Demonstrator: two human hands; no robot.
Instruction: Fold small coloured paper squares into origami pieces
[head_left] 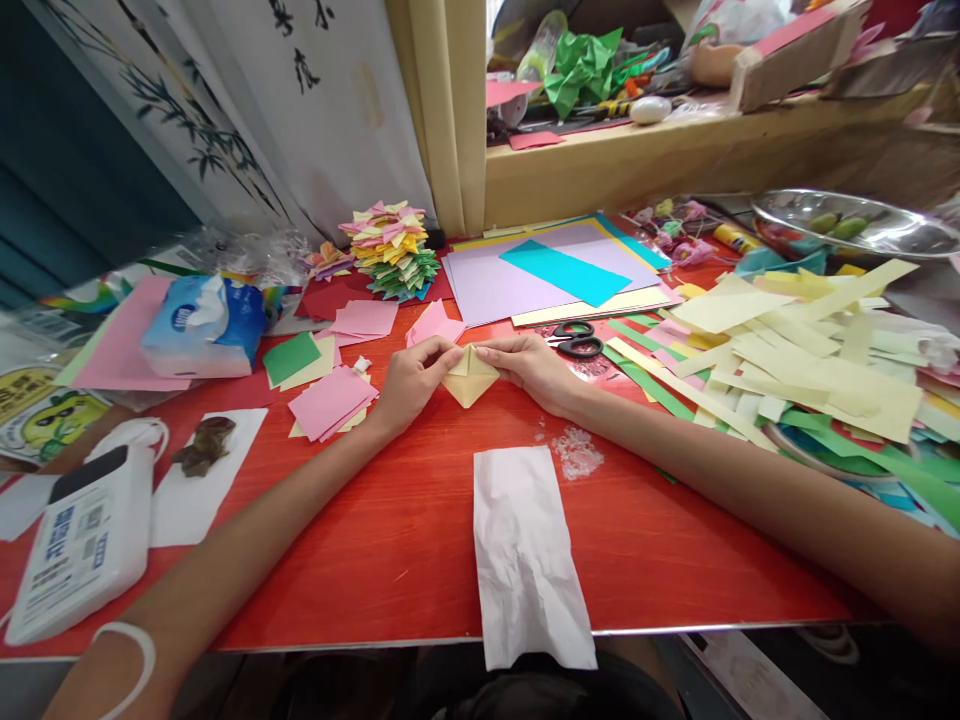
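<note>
A small piece of folded yellow paper [470, 380] is held between my two hands over the red table [360, 560]. My left hand [416, 380] pinches its upper left corner between thumb and fingers. On the opposite side, my right hand [532, 370] grips the upper right corner. The paper has a pointed lower end and creases across its face. Left of my left hand lie square pink sheets [334, 403] and a green square [291, 358]. Black-handled scissors [577, 340] rest just beyond my right hand.
A crumpled white tissue [525, 550] hangs over the front edge. Paper strips [795, 350] heap at right. A stack of folded paper pieces [394, 250], large sheets [547, 280] and a metal bowl [862, 225] stand behind. A tissue pack [202, 325] and white device [86, 550] are left.
</note>
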